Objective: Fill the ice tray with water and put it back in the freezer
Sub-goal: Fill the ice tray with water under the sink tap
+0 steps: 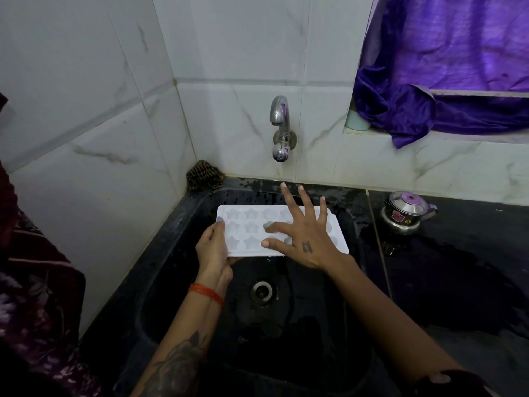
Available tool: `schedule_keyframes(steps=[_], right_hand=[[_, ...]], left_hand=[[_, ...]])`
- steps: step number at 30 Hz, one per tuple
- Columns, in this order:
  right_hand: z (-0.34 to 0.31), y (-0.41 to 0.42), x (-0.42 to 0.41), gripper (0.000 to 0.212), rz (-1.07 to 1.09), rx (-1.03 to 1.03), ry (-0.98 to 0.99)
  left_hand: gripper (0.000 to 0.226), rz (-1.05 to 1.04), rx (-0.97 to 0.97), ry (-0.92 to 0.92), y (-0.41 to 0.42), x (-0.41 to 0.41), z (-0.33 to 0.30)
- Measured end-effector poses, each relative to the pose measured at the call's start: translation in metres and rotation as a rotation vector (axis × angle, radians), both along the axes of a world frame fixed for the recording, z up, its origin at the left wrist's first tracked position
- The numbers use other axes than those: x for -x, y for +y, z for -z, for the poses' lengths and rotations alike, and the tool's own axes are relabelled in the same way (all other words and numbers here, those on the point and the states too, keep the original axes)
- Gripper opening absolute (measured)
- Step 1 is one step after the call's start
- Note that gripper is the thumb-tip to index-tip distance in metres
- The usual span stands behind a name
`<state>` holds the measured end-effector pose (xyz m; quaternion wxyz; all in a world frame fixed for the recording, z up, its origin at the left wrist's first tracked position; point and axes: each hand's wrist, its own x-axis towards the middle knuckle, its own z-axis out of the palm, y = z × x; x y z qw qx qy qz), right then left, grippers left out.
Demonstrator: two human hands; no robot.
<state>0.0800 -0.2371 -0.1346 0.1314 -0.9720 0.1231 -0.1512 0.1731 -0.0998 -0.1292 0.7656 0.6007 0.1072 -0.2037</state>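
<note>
White ice tray [252,233] held level over black sink [160,270], near back edge, below tap [280,121]. L hand [211,250] grips tray's left end; R hand [303,239] spread flat on top, fingers straight.

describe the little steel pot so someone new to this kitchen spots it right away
Start at the black sink below the wall tap. On the dark counter right of it stands the steel pot, by the tiled wall. It is the only shiny, spouted, lidded vessel there.

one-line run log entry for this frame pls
stage: tray at sink | left hand: grips ice tray end | right hand: spread flat over tray | tap: no water visible
</note>
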Motion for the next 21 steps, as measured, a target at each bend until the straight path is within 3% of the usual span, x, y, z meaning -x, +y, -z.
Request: schedule_keyframes(steps=[5, 10, 21], right_hand=[[0.0019, -0.0006, 0.0017, 0.063, 0.021, 0.028, -0.028], [0.0038, -0.0001, 0.0037, 0.072, 0.050, 0.077, -0.045], [0.0034, -0.0005, 0.0024, 0.070, 0.001, 0.007, -0.025]], left_hand=[[0.013, 0.001, 0.004, 0.004, -0.0006, 0.0003, 0.0000], [0.012, 0.004, 0.010, -0.002, -0.0001, 0.0010, 0.0018], [0.013, 0.005, 0.008, -0.008, 0.0001, 0.0014, 0.0021]])
